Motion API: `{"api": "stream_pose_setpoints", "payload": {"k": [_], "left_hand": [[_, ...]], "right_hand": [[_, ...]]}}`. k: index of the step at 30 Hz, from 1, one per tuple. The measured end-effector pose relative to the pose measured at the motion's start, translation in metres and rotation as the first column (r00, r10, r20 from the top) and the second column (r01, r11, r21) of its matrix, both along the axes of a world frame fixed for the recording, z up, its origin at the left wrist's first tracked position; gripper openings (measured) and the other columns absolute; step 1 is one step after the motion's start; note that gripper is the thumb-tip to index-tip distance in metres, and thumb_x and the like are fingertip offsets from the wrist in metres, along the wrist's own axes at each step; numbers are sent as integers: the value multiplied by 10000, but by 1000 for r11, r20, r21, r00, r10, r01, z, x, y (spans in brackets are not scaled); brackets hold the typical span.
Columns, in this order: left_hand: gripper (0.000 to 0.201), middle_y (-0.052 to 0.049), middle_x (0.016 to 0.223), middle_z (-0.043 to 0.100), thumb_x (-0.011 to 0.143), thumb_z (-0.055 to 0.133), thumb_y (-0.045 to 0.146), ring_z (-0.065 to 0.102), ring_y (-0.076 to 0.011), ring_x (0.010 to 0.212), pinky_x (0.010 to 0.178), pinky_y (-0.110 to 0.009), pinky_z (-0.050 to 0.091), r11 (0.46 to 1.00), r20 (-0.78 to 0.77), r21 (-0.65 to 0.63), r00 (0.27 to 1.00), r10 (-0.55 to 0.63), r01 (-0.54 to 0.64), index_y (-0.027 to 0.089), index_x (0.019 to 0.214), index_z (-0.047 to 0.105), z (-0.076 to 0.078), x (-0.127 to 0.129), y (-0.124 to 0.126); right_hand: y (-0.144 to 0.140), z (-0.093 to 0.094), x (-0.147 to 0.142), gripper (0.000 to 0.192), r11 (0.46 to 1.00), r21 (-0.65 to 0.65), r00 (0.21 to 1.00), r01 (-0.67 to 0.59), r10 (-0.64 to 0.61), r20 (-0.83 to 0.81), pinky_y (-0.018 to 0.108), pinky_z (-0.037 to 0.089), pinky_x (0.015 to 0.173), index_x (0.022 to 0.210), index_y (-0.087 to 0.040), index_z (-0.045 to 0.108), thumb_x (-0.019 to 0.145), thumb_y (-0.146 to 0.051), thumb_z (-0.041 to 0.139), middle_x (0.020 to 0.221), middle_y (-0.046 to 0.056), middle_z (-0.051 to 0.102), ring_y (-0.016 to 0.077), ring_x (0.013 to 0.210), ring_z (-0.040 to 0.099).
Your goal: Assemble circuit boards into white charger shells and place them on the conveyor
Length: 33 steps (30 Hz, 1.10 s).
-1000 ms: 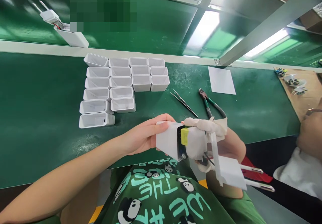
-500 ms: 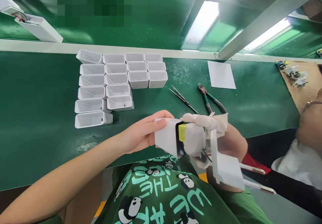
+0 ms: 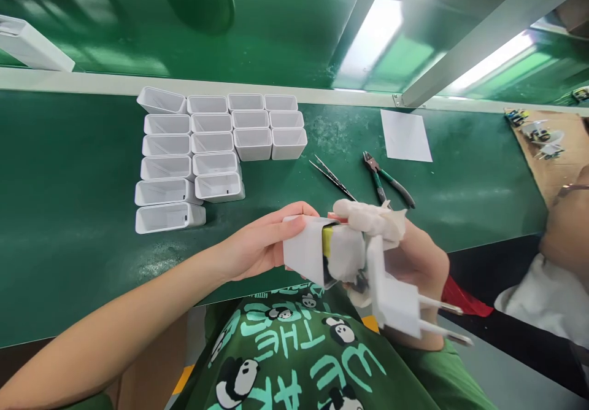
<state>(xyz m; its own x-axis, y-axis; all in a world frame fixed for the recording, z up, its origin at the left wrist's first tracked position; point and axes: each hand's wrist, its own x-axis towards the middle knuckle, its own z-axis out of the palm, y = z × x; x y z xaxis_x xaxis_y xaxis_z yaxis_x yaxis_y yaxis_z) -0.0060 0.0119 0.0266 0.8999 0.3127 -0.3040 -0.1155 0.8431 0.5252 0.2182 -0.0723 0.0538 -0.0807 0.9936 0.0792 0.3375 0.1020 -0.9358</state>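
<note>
White charger housing [image 3: 307,251] sits between my two hands, held just above the near edge of the green bench [image 3: 69,226]. My left hand [image 3: 257,247] grips it from the left, thumb along the top edge and the other fingers curled under and behind, so the shell's open end faces right. Into that open end goes the circuit board with its yellow component [image 3: 327,235], pushed partly inside the housing. My right hand [image 3: 405,256], its fingertips wrapped in white cloth tape [image 3: 368,218], closes around the board and the plug cap [image 3: 391,296]; the taped forefinger lies along the top of the board, touching the housing's rim. The plug cap hangs to the right of the housing, below my right palm, with its two metal pins [image 3: 444,321] pointing right and slightly down. I cannot tell how the wires between cap and board run.

Beyond the housing, on the bench, lie tweezers [image 3: 334,179] and, just right of them, green-handled cutters [image 3: 386,180]. Farther right of the cutters is a white paper sheet [image 3: 405,135]. Left of the tweezers, empty white housings [image 3: 207,146] stand in tight rows. Far right of the housing, another person's arm [image 3: 564,232] rests beside a brown tray [image 3: 547,158] of small parts.
</note>
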Motion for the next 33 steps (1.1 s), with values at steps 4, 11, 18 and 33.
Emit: {"api": "stream_pose_setpoints", "payload": {"k": [4, 11, 18, 33], "left_hand": [[371, -20, 880, 558, 865, 679, 511, 563, -126, 743, 664, -235, 488, 998, 8, -47, 999, -43, 43, 195, 1024, 566, -6, 0, -1], [521, -37, 873, 591, 835, 624, 612, 574, -161, 739, 727, -307, 498, 991, -48, -24, 990, -130, 129, 188, 1133, 574, -13, 6, -8], [472, -72, 1206, 599, 983, 374, 624, 582, -216, 1055, 867, -345, 470, 581, -131, 790, 871, 473, -196, 240, 1180, 566, 8, -6, -2], [287, -36, 884, 739, 831, 675, 123, 681, -202, 851, 782, -347, 499, -517, 277, 846, 719, 637, 132, 181, 1102, 602, -4, 3, -5]], "right_hand": [[10, 2, 5, 692, 955, 184, 968, -232, 207, 143, 448, 577, 956, 1443, -335, 534, 794, -263, 762, 1463, 44, 564, 334, 1196, 632], [30, 6, 0, 594, 754, 336, 822, -564, 470, 323, 426, 555, 965, 1464, -252, 484, 900, -117, 614, 1130, 85, 725, 274, 1175, 620], [16, -28, -19, 497, 926, 359, 955, -118, 7, 296, 329, 591, 830, 1312, -236, 584, 837, -130, 683, 1056, 64, 728, 210, 928, 698], [12, -63, -30, 637, 942, 334, 931, 40, -157, 329, 345, 609, 885, 1452, -276, 420, 880, -301, 698, 1245, 96, 704, 232, 1044, 718]]}}
